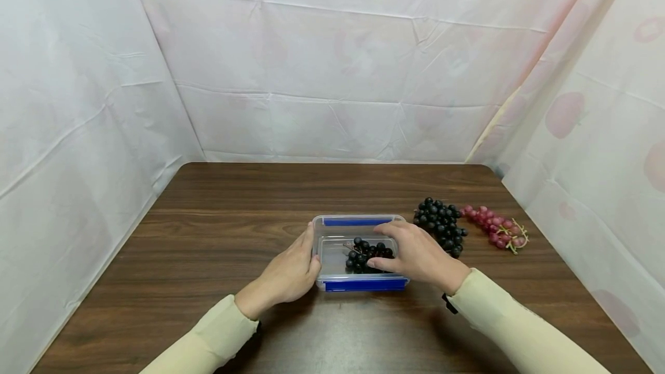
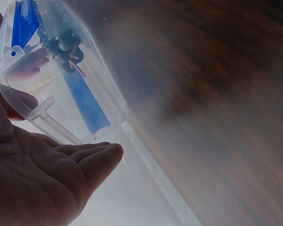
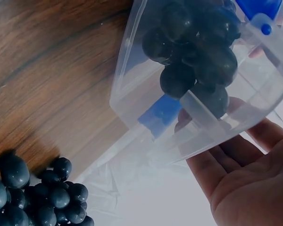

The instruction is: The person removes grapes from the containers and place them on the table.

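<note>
A clear plastic container (image 1: 332, 260) with blue side latches stands on the table, a bunch of black grapes (image 1: 359, 257) inside, toward its right half. My left hand (image 1: 292, 267) lies along the left wall, its fingers extended; the palm shows in the left wrist view. Over the right rim reaches my right hand (image 1: 415, 250), thumb and fingers spread above the grapes. Through the clear wall in the right wrist view, the grapes (image 3: 198, 61) sit near this hand (image 3: 247, 174). Whether its fingertips touch them is hard to see.
A second bunch of black grapes (image 1: 439, 224) lies right of the container. Beside it is a bunch of red grapes (image 1: 490, 227) with green stems. The brown wooden table (image 1: 234, 206) is bordered by white curtains (image 1: 322, 62) at the back and sides.
</note>
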A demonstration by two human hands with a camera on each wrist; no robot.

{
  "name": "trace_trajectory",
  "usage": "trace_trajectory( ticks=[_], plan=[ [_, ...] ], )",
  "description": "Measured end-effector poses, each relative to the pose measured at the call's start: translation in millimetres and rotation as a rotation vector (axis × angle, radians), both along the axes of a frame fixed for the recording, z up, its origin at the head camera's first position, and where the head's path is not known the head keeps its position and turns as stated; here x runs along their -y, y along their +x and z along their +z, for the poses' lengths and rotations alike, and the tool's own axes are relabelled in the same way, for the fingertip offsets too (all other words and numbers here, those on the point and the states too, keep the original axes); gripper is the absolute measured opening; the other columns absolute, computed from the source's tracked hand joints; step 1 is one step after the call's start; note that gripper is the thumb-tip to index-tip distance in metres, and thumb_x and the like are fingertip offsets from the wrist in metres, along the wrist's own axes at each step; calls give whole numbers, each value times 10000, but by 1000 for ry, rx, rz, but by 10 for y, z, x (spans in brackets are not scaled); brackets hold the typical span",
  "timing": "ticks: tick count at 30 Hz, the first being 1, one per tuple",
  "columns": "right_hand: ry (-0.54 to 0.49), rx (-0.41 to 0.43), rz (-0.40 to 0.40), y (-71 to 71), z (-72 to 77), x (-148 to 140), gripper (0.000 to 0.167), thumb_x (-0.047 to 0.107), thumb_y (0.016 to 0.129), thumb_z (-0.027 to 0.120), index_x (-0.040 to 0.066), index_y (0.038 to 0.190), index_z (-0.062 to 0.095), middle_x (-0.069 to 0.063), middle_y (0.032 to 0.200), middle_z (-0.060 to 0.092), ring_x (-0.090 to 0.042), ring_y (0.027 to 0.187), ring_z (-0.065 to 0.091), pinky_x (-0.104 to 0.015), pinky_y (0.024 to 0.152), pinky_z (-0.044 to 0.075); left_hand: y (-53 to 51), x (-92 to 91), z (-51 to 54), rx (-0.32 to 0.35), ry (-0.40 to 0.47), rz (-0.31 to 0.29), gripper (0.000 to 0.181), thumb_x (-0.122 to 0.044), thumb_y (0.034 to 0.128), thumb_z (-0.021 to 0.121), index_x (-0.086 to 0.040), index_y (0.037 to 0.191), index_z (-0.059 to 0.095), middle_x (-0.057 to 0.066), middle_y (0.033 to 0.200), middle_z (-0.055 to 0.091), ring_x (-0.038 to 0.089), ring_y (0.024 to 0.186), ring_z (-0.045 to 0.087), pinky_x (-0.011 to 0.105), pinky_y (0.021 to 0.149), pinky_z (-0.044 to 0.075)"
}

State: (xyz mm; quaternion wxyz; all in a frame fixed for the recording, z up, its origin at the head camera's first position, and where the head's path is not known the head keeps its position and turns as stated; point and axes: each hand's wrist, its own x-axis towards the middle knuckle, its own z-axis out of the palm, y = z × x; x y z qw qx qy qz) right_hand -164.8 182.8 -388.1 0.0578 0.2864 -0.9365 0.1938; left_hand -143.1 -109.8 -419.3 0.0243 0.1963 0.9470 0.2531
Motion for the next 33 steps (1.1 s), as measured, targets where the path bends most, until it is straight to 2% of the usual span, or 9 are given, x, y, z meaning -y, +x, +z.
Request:
trace_trajectory(
  ticks=[13,24,33],
  plan=[
    [39,78,-19,-40,-26,27,715,535,818,825,96,1358,662,-86,1319,669,-261,1193,640,-473,915,570,-8,-7,-3,-13,1,-6,733,-227,1050,460,60,1615,92,208,1665,222,289,1519,280,458,1206,305],
    [54,87,26,-83,-53,80,707,495,803,852,83,1345,660,-87,1291,684,-264,1165,651,-463,917,567,-21,-1,-19,-31,2,-16,729,-211,1046,461,88,1604,99,234,1658,220,306,1522,270,459,1214,288],
    [57,151,27,-132,-62,104,697,481,798,861,96,1343,660,-91,1281,698,-223,1102,683,-427,873,585,-27,-1,-22,-28,-3,-17,731,-211,1045,463,86,1604,97,229,1660,215,302,1524,266,456,1215,285]
  ],
)
